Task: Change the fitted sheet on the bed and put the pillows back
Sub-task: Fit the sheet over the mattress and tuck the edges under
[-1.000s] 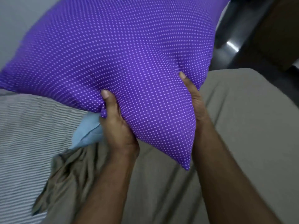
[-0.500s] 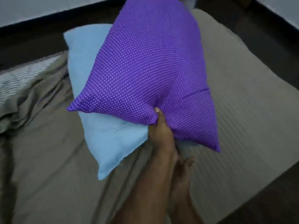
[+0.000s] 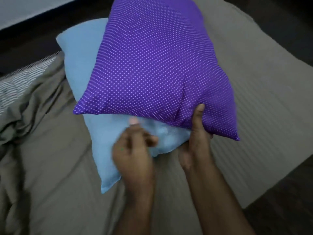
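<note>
Now the purple pillow [image 3: 157, 68] rests on the blue pillow [image 3: 94, 133]; the left hand [image 3: 133, 150] has let go, fingers loose, while the right hand [image 3: 194, 138] grips its corner. Pillows nearly placed.

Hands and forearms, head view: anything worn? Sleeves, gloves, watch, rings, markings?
Both forearms are bare as far as the frame shows: no sleeves in view, no gloves, no watch or wristband. The left hand is motion-blurred; a tiny green speck shows on its back, possibly an image artefact. The right hand shows no ring that I can make out. Fingernails look short and unpainted.
</note>
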The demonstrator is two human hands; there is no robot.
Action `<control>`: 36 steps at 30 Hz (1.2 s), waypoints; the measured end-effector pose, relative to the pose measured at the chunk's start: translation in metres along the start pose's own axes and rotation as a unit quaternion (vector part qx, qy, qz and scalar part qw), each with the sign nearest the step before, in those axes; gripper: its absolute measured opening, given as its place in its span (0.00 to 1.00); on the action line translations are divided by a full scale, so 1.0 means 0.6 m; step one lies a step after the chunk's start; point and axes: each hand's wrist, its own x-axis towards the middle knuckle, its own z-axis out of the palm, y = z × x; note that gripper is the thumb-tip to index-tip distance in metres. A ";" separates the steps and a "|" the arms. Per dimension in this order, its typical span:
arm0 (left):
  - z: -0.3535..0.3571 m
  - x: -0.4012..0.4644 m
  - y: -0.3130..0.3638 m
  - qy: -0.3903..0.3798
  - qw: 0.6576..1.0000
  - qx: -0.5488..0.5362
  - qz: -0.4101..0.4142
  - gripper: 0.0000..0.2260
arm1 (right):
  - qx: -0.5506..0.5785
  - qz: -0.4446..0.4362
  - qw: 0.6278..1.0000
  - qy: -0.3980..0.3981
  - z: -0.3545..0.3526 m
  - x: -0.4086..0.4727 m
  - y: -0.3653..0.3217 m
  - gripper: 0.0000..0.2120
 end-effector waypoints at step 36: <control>-0.140 0.146 -0.151 -0.150 0.975 -0.103 -0.126 0.03 | 0.010 0.053 0.989 -0.135 -0.021 0.073 0.132 0.34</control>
